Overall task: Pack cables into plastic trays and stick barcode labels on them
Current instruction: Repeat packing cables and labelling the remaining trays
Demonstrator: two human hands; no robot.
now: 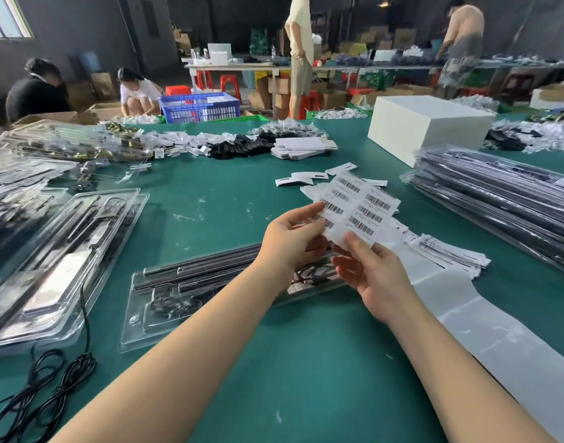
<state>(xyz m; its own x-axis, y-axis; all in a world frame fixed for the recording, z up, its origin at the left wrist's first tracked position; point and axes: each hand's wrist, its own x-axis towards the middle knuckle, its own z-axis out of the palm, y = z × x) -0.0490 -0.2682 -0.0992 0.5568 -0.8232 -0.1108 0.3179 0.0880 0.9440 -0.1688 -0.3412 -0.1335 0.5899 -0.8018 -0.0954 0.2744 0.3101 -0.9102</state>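
Both hands hold a white sheet of barcode labels above the green table. My left hand pinches the sheet's left edge with fingers on a label. My right hand grips its lower edge, thumb on top. The sheet's bare backing strip trails away to the lower right. Under the hands lies a clear plastic tray packed with black rods and coiled cable. Loose black cables lie at the near left edge.
More filled clear trays stack on the left, and a tall stack of packed trays stands on the right. A white box, loose label strips and heaps of small bagged parts lie beyond. Several people work further back.
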